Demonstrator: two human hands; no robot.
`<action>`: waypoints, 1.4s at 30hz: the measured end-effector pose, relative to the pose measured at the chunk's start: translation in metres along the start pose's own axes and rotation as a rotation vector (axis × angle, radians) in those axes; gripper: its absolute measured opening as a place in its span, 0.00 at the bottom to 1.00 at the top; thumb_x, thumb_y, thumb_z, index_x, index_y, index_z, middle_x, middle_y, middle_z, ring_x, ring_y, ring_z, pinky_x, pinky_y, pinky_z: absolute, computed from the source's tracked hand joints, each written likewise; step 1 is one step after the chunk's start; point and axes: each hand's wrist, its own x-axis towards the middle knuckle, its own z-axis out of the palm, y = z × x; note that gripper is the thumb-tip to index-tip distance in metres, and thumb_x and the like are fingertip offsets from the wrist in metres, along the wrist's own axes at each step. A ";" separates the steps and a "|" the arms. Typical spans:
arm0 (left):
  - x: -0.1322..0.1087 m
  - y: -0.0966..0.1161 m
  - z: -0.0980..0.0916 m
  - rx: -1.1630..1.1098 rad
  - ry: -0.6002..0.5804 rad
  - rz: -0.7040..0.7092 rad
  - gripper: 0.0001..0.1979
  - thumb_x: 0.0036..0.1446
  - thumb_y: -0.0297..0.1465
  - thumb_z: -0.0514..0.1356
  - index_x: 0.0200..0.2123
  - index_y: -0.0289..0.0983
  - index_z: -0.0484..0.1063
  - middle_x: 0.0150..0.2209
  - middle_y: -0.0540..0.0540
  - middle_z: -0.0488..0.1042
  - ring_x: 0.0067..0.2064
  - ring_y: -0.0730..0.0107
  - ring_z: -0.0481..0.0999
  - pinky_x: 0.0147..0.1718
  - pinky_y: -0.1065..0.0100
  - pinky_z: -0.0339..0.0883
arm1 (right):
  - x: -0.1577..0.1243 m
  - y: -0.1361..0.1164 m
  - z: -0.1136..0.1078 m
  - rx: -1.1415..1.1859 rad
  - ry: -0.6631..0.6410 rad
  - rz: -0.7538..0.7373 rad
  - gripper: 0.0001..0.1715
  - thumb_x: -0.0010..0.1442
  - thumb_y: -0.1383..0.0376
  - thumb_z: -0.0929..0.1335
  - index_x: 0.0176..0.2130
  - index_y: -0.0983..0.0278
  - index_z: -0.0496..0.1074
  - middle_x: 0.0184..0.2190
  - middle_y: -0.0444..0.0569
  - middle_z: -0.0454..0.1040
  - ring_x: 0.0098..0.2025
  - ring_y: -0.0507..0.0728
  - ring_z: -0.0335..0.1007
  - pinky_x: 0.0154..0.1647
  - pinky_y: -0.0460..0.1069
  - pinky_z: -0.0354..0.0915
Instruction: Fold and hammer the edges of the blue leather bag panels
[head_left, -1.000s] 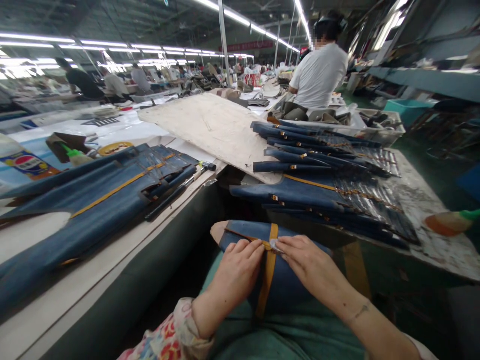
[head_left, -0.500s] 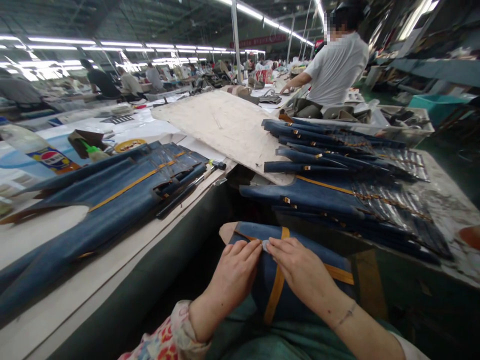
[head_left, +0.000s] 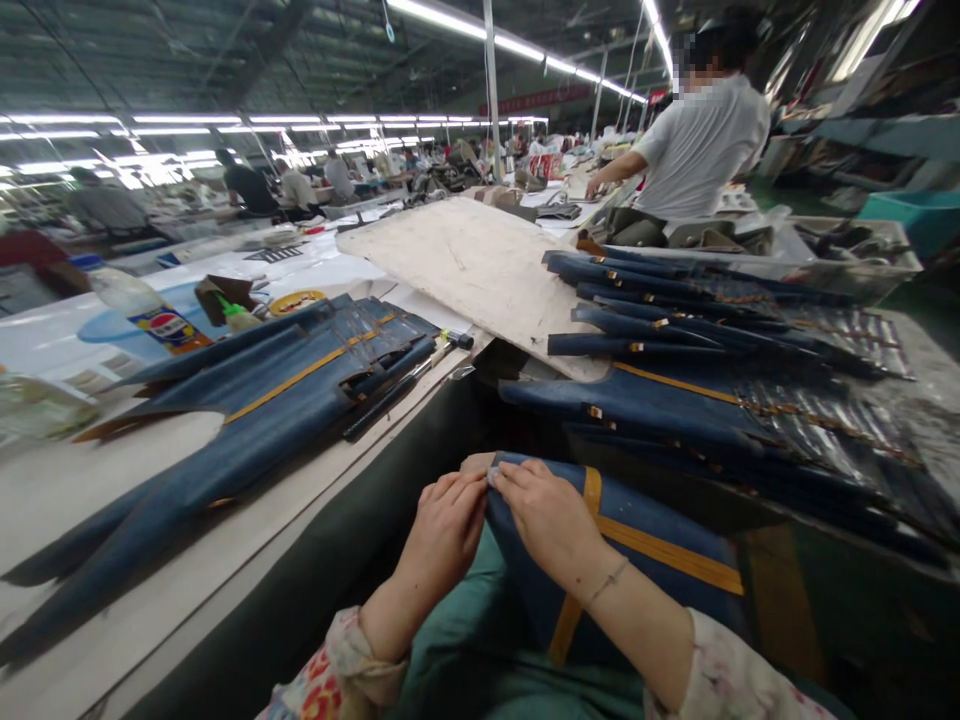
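A blue leather-like panel [head_left: 660, 510] with crossing yellow straps [head_left: 675, 555] lies over my lap. My left hand [head_left: 448, 515] is closed at its upper left corner, fingers bent over the edge and the thumb hidden. Against that corner, my right hand [head_left: 546, 510] is closed too, its wrist lying over the panel. A small pale bit [head_left: 492, 477] shows at the right fingertips, too small to name. The fingertips of both hands nearly meet there. Beyond the left hand, a tan end [head_left: 478, 461] of the panel sticks out.
Stacked blue panels [head_left: 300, 400] lie on the left table beside a black rod [head_left: 390, 400] and a soda bottle [head_left: 161, 315]. More panels [head_left: 660, 400] with clear-wrapped parts are piled at right. Behind are a pale board [head_left: 457, 260], a bin [head_left: 892, 245] and a co-worker [head_left: 697, 150].
Both hands have slid left along the panel's upper edge to its corner, covering most of the tan end. The camera view has turned slightly left.
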 end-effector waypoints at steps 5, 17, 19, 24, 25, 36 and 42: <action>-0.001 0.002 0.001 0.023 -0.020 -0.011 0.16 0.62 0.31 0.48 0.52 0.38 0.65 0.51 0.43 0.69 0.50 0.64 0.65 0.47 0.61 0.59 | -0.005 0.005 0.000 -0.001 0.027 -0.006 0.20 0.60 0.74 0.62 0.51 0.65 0.69 0.51 0.48 0.69 0.49 0.58 0.62 0.53 0.52 0.63; 0.015 -0.010 -0.019 0.072 -0.080 -0.042 0.15 0.63 0.34 0.47 0.47 0.42 0.70 0.52 0.46 0.66 0.51 0.62 0.64 0.47 0.59 0.61 | -0.112 0.047 0.001 -0.412 0.239 -0.100 0.30 0.53 0.80 0.56 0.52 0.67 0.69 0.51 0.49 0.68 0.44 0.60 0.67 0.39 0.54 0.69; 0.028 -0.031 -0.034 0.138 -0.025 -0.056 0.15 0.63 0.33 0.47 0.45 0.40 0.71 0.52 0.45 0.66 0.51 0.63 0.64 0.50 0.60 0.59 | -0.121 0.048 0.005 -0.461 0.282 -0.123 0.30 0.53 0.79 0.56 0.52 0.67 0.69 0.52 0.48 0.67 0.45 0.59 0.68 0.39 0.52 0.69; 0.064 -0.095 -0.062 0.387 -0.004 -0.365 0.17 0.61 0.33 0.48 0.49 0.33 0.67 0.50 0.41 0.67 0.50 0.58 0.65 0.52 0.60 0.58 | -0.142 0.053 0.011 -0.469 0.366 -0.151 0.24 0.59 0.72 0.55 0.50 0.68 0.70 0.51 0.48 0.68 0.46 0.56 0.68 0.41 0.49 0.68; 0.069 -0.104 -0.061 0.403 -0.015 -0.414 0.17 0.60 0.33 0.49 0.49 0.32 0.67 0.48 0.39 0.68 0.49 0.56 0.66 0.50 0.59 0.60 | -0.145 0.054 0.011 -0.461 0.379 -0.148 0.23 0.61 0.71 0.55 0.50 0.67 0.70 0.51 0.47 0.68 0.46 0.55 0.68 0.42 0.48 0.67; 0.079 -0.087 -0.064 0.120 -0.213 -0.462 0.19 0.60 0.41 0.44 0.37 0.34 0.68 0.35 0.42 0.71 0.38 0.62 0.72 0.37 0.66 0.65 | -0.165 0.040 0.011 -0.278 0.380 0.109 0.22 0.68 0.64 0.53 0.53 0.65 0.67 0.51 0.45 0.68 0.47 0.57 0.66 0.44 0.52 0.66; 0.000 -0.017 -0.069 -0.501 -0.640 -0.402 0.23 0.56 0.50 0.46 0.30 0.35 0.65 0.23 0.52 0.63 0.24 0.76 0.62 0.22 0.75 0.58 | -0.176 0.036 0.010 -0.224 0.375 0.179 0.23 0.68 0.64 0.52 0.53 0.65 0.67 0.52 0.46 0.67 0.48 0.57 0.65 0.45 0.52 0.67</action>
